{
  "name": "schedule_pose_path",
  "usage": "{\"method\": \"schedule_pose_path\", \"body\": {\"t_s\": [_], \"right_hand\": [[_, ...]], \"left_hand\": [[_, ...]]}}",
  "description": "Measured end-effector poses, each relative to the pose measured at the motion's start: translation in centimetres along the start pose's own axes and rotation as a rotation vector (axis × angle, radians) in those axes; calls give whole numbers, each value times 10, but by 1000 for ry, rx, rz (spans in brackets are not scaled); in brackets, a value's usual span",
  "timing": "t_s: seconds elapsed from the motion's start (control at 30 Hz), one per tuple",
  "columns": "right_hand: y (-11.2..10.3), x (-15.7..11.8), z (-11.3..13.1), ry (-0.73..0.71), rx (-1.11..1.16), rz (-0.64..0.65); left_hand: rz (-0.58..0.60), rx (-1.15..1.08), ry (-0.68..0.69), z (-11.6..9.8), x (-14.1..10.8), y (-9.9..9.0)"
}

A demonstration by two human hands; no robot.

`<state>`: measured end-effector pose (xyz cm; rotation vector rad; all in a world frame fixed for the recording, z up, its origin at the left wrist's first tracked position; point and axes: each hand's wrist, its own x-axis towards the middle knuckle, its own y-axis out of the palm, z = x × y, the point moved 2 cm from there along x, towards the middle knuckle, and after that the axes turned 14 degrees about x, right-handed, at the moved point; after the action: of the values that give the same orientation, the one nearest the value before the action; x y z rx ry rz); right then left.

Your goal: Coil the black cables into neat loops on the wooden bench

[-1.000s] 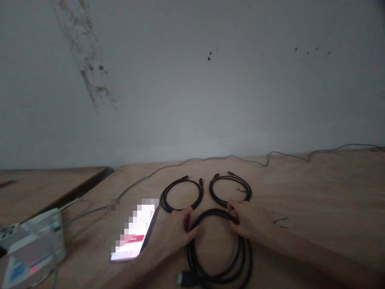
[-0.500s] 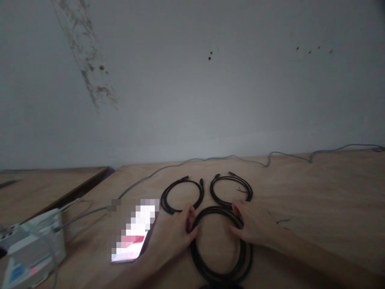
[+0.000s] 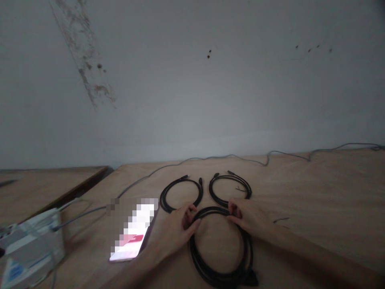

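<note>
A coiled black cable (image 3: 195, 257) lies on the wooden table nearest to me, with a connector (image 3: 251, 277) at its lower right. My left hand (image 3: 177, 226) is closed around the upper left of this coil, thumb on the inner side. At the upper right, my right hand (image 3: 249, 216) pinches the same coil between thumb and curled fingers. Behind my left hand lies a second black cable coil (image 3: 164, 196), its two plugs pointing away from me. A third black cable coil (image 3: 249, 188) sits behind my right hand, with a thin twist tie across its right side.
A phone (image 3: 129, 253) with a lit, pixelated screen lies left of my left forearm. A white power strip (image 3: 39, 241) with cords is at the far left. A grey cord (image 3: 168, 165) runs along the wall. A loose twist tie (image 3: 281, 220) lies to the right.
The front coil has turned in my hands: its connector has come from the bottom middle to the lower right. Both hands still grip its upper part, the right one slightly farther up.
</note>
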<state>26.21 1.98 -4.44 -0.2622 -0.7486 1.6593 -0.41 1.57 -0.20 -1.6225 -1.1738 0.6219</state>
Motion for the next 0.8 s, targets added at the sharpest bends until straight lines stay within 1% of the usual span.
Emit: {"method": "schedule_pose_path", "body": {"t_s": [0.1, 0.23, 0.33, 0.47, 0.53, 0.63, 0.7, 0.8], "right_hand": [[-3, 2, -1, 1, 59, 14], [-5, 1, 4, -33, 52, 17], [-1, 0, 5, -79, 52, 36], [5, 3, 6, -138, 26, 80], [3, 3, 10, -160, -8, 95], [-6, -1, 20, -182, -27, 113], [-12, -6, 25, -176, -16, 130], [-16, -12, 21, -75, 23, 174]], "left_hand": [[0, -35, 8, 2, 2, 1], [23, -108, 43, 7, 4, 4], [40, -55, 15, 9, 5, 5], [74, 6, 31, 7, 3, 6], [83, 33, 33, 6, 2, 7], [59, 61, 30, 4, 1, 7], [62, 73, 27, 3, 1, 8], [73, 87, 14, 3, 0, 9]]}}
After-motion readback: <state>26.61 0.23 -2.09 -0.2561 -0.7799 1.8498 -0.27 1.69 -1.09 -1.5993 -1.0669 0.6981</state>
